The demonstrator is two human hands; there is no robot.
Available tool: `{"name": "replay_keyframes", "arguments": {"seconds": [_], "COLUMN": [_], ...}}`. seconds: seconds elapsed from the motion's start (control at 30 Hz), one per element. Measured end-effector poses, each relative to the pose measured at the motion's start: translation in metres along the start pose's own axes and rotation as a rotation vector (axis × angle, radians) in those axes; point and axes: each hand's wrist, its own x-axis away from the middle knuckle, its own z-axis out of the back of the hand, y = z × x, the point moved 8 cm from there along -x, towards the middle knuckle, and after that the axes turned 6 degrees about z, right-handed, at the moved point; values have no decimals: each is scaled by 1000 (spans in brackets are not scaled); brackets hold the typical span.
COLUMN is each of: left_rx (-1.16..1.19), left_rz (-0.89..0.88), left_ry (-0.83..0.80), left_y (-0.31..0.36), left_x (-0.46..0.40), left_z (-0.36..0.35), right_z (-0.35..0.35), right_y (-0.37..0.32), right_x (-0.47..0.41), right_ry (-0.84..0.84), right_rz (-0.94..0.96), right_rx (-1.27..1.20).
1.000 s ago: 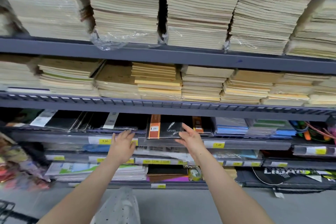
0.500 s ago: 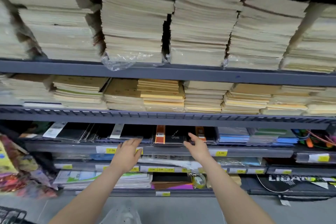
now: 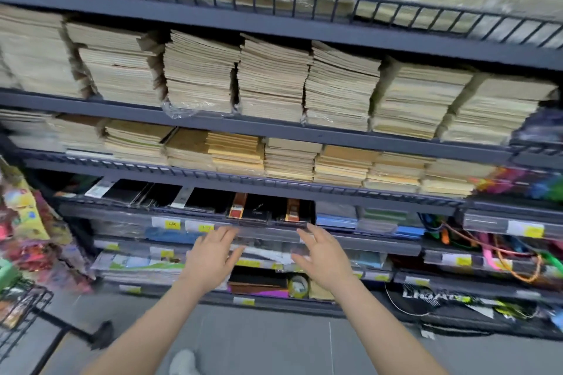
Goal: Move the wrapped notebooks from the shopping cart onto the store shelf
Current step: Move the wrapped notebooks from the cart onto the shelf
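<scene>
Both hands have pulled back from the shelf: a second ago my left hand [image 3: 210,256] rested at the shelf lip and my right hand [image 3: 323,253] touched the black wrapped notebooks [image 3: 259,207], and now both hang in front of the shelf edge [image 3: 380,242], fingers spread and relaxed, holding nothing and apart from the stock. The view has also tipped upward since then, bringing a railed top shelf [image 3: 274,0] of plastic-wrapped bundles into sight. The notebooks lie flat on the third shelf up, between darker covers on the left and blue pads [image 3: 335,216] on the right, orange bands showing on two of them. I judge this placement finished and the next trip back to the shopping cart [image 3: 21,310], whose wire corner shows at lower left; what remains in it I cannot tell. Writing is mostly lost to blur: yellow price tags [image 3: 172,224] line the shelf fronts, figures unreadable here, and a black package [image 3: 426,298] at lower right carries white lettering beginning "LI", the rest smeared.
</scene>
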Motion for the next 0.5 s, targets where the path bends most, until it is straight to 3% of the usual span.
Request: {"name": "replay_keyframes", "arguments": {"seconds": [0.23, 0.5], "left_rx": [-7, 14], "left_rz": [26, 100], "left_ry": [-19, 4], "left_y": [-3, -56], "left_x": [74, 138], "left_z": [0, 35], "right_z": [-13, -22], "right_y": [-18, -72], "right_x": [53, 87], "right_ry": [-42, -8], "right_rz": [56, 42], "right_rx": [40, 14]}}
